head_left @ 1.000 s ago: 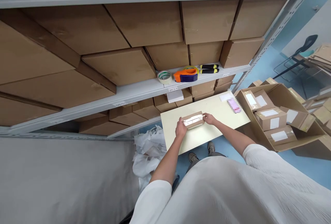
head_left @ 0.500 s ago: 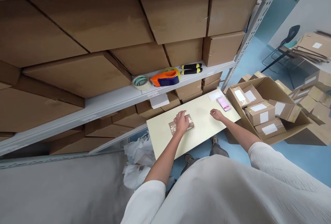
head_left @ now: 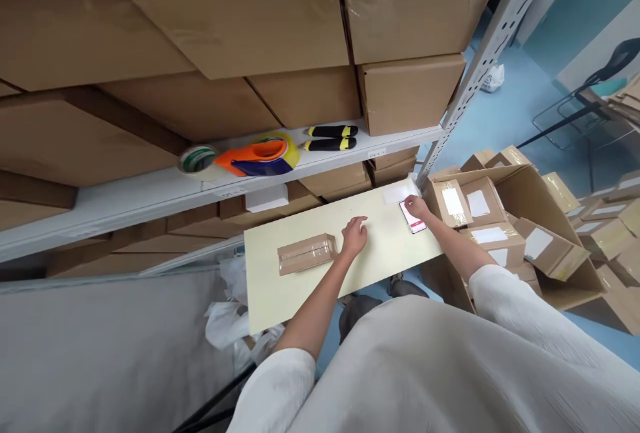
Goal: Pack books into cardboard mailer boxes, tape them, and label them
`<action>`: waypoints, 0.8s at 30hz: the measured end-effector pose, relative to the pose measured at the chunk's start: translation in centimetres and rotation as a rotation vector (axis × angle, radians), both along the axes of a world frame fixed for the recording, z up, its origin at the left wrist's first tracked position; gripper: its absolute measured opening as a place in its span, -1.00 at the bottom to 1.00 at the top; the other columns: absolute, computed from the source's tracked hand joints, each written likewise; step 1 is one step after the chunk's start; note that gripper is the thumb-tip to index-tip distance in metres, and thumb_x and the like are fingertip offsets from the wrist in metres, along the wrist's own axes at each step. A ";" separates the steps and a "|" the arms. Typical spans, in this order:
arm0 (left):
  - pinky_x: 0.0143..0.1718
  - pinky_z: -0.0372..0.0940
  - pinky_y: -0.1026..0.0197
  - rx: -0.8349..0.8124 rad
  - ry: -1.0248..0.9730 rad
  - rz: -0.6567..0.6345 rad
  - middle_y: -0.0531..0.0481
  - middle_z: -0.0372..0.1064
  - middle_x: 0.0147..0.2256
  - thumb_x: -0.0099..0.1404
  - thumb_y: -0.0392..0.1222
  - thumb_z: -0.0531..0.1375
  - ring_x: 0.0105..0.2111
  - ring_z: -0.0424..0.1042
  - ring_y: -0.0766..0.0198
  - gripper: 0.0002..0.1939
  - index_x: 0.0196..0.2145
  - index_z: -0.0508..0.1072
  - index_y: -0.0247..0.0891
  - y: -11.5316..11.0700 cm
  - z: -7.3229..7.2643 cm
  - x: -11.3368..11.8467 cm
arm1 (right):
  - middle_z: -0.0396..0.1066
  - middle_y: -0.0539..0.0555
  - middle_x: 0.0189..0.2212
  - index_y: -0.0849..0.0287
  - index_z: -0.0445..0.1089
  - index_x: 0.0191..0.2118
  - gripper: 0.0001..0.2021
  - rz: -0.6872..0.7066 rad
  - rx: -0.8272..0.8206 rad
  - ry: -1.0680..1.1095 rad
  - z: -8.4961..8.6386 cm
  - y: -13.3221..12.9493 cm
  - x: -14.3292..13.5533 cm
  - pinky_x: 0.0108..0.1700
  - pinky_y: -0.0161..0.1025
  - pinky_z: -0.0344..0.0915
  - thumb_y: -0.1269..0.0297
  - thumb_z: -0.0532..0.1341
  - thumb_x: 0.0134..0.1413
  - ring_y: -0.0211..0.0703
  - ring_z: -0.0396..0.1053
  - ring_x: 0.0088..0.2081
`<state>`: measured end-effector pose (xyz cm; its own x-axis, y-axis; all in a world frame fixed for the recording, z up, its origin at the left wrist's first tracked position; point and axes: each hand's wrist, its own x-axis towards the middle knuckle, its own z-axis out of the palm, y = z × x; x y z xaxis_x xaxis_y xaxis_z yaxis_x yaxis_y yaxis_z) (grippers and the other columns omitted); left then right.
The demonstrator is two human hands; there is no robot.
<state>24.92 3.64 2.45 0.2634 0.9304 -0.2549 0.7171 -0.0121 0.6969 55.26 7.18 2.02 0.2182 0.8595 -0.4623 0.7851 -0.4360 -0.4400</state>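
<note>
A long pale bench (head_left: 265, 310) runs through the middle of the frame, seen from above, with our two bare hands over it. The box (head_left: 307, 254), a small brown carton with glossy tape, lies flat on the bench left of centre; neither hand holds it. Our left hand (head_left: 354, 236) hangs just beyond the box's right end, its fingers loosely spread and gripping nothing. Our right hand (head_left: 415, 206), fingers bunched, is at the top end of the phone (head_left: 414, 223) on the bench's right part; we cannot tell whether it pinches the phone or only touches it.

The phone is our main worry: near the bench's right end, a careless push could tip it off, perhaps toward the large open carton (head_left: 527, 196) at right, full of labelled boxes (head_left: 490, 236). A thin pale sheet (head_left: 397, 192) lies just above the phone and could snag or slide under the fingers. A leftward swing of our left hand could bump the box askew. Above, the orange tape cutter (head_left: 263, 155) sits close to the shelf's (head_left: 320, 165) front edge, where a raised arm might knock it down.
</note>
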 end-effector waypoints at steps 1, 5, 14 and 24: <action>0.33 0.20 -0.18 -0.014 -0.005 0.012 -0.11 0.42 0.26 0.48 -0.30 0.05 0.25 0.41 -0.06 -0.51 0.26 0.49 -0.01 0.1 -0.3 0.6 | 0.62 0.20 0.06 0.17 0.56 0.14 -0.65 0.011 -0.010 -0.003 -0.4 0.8 0.4 0.00 -0.18 0.47 0.35 0.17 0.34 0.03 0.57 -0.02; 0.35 0.21 -0.16 -0.074 -0.019 0.059 -0.11 0.43 0.26 0.48 -0.29 0.05 0.23 0.43 -0.03 -0.52 0.25 0.49 -0.04 0.5 -1.6 2.2 | 0.58 0.22 0.13 0.17 0.56 0.14 -0.66 0.050 -0.041 -0.005 -2.1 4.0 1.1 0.02 -0.16 0.47 0.34 0.18 0.35 0.04 0.55 0.04; 0.35 0.26 -0.08 -0.127 -0.089 0.113 -0.15 0.46 0.23 0.48 -0.32 0.03 0.23 0.44 0.04 -0.56 0.20 0.53 -0.14 1.3 -3.9 2.7 | 0.45 0.28 0.16 0.14 0.53 0.10 -0.67 0.289 -0.082 -0.145 -5.4 9.1 0.1 0.14 -0.02 0.44 0.11 0.30 0.34 0.14 0.44 0.16; 0.30 0.32 -0.08 -0.123 -0.177 0.182 -0.11 0.53 0.13 0.43 -0.32 0.12 0.16 0.48 0.05 -0.64 0.07 0.60 -0.09 0.7 -6.2 2.8 | 0.39 0.26 0.14 0.13 0.45 0.09 -0.69 0.363 -0.155 -0.221 -6.6 10.3 0.3 0.14 -0.06 0.36 0.08 0.32 0.38 0.12 0.38 0.16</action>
